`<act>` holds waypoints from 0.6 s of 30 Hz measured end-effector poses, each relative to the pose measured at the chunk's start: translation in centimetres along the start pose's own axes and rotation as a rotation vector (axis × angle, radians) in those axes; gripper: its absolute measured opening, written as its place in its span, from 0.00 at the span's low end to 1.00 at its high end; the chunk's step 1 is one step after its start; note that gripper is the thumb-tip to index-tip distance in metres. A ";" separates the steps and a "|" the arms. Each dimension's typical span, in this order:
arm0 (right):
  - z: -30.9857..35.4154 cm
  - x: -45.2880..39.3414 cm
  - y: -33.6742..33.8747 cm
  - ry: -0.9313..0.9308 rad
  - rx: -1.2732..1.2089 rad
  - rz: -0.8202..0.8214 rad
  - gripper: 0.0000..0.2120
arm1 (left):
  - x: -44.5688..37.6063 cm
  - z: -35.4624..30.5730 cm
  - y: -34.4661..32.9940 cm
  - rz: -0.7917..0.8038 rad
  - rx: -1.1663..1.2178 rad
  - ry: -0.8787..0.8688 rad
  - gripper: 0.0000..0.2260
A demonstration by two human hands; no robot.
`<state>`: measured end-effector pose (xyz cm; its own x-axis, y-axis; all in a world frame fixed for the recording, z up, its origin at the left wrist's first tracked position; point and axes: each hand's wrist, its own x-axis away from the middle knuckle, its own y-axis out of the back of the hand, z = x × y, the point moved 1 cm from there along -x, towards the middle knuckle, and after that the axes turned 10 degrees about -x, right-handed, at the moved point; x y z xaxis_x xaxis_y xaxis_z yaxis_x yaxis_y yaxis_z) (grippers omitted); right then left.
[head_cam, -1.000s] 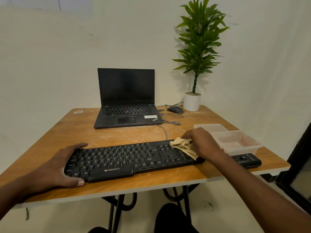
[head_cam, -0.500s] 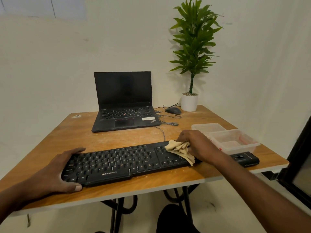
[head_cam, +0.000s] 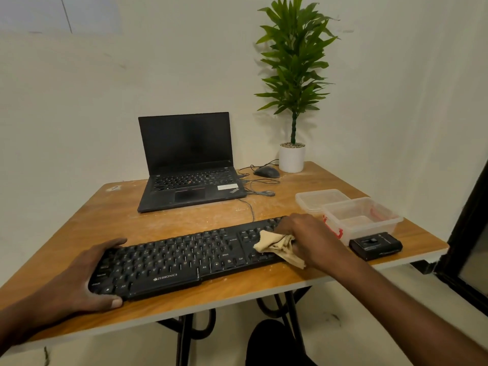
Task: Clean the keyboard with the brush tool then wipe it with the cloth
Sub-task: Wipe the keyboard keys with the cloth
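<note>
A black Zebronics keyboard lies along the front of the wooden table. My left hand grips the keyboard's left end, thumb at the front edge and fingers over the back edge. My right hand holds a crumpled beige cloth and presses it onto the keys at the keyboard's right end. That hand hides the numeric pad. No brush tool is in view.
An open black laptop stands behind the keyboard. A mouse with its cables and a potted plant sit at the back right. Two clear plastic containers and a small black device lie right of the keyboard.
My right hand has kept the cloth on the keyboard's right end, shifting it slightly leftward over the keys. The left hand stays on the left end. The camera view has tilted a little.
</note>
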<state>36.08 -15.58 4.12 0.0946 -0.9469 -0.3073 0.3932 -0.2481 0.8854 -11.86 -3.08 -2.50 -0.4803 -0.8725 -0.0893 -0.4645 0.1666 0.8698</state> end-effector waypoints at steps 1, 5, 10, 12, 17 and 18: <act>-0.9 0.3 0.3 -0.049 0.022 -0.018 0.22 | 0.0 0.1 0.0 0.005 -0.003 0.009 0.57; -2.9 1.3 1.0 -0.228 0.047 -0.133 0.24 | -0.3 2.0 -0.2 0.047 -0.044 0.010 0.59; 0.4 1.8 -0.5 -0.056 0.046 -0.100 0.25 | -0.5 3.0 -0.4 0.086 -0.046 0.008 0.59; -0.6 2.4 0.1 -0.074 0.024 -0.078 0.24 | -0.3 2.1 -0.2 0.079 -0.033 0.005 0.59; -1.1 3.4 0.9 -0.147 0.025 -0.141 0.23 | 0.3 -0.4 0.4 0.086 -0.016 0.018 0.59; -0.2 3.3 0.4 -0.121 0.012 -0.140 0.22 | 0.3 -0.8 0.6 0.088 -0.015 0.022 0.60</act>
<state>36.76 -18.77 3.42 -0.0711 -0.9203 -0.3848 0.3836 -0.3813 0.8411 -11.68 -3.57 -1.68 -0.5021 -0.8648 -0.0012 -0.4101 0.2369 0.8807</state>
